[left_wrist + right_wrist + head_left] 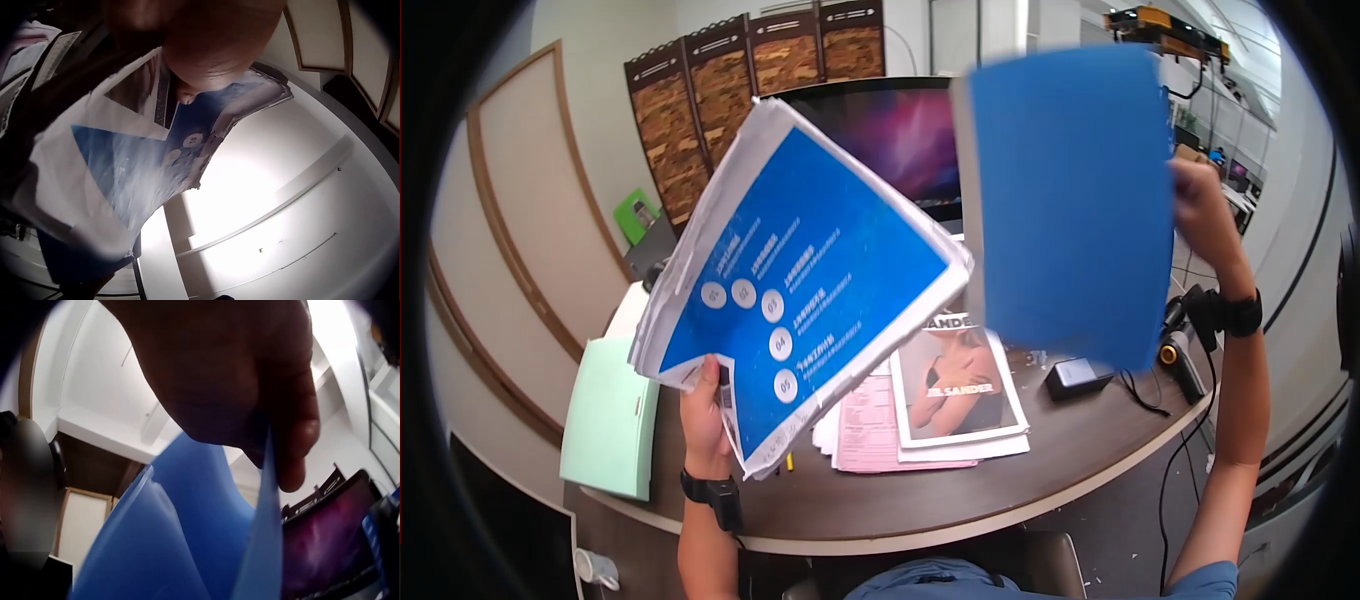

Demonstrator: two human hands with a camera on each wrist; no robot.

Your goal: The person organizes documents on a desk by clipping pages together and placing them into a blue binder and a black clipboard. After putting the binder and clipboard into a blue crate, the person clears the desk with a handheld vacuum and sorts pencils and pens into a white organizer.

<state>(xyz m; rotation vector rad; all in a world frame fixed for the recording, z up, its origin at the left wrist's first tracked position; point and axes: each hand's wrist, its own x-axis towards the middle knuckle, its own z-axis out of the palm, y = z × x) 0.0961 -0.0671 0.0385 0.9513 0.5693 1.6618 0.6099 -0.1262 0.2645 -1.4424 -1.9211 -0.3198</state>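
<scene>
Blue and white paper in the head view: a thick, worn-edged stack [825, 265] gripped at its lower left corner by the left hand [704, 425], thumb across the front, the bulk slanting up and to the right of that hand. Printed with white circles numbered 01 to 05, each beside small lines of text. Plain blue and blurred, a folder [1070, 200] grasped along its right edge by the right hand [1203, 205], fingers curled, spreading out leftward from that hand. Below and between both hands, on the dark bench [890, 520], a magazine [955, 385] lettered SANDER, lying partly over pink sheets [863, 432]. Left of the left hand, a mint-green file box [605, 420]. Below and left of the right hand, a black box [1080, 380] with a pale top. Between the hands and farther off, a lit monitor [890, 150].

In the left wrist view, directly under the left hand, the stack again, bowed, with a white flap folded over near the thumb.

In the right wrist view, just below the right hand, the folder with one edge clamped in the fingers and its blue covers curving apart; right of those fingers and lower, the monitor.
</scene>
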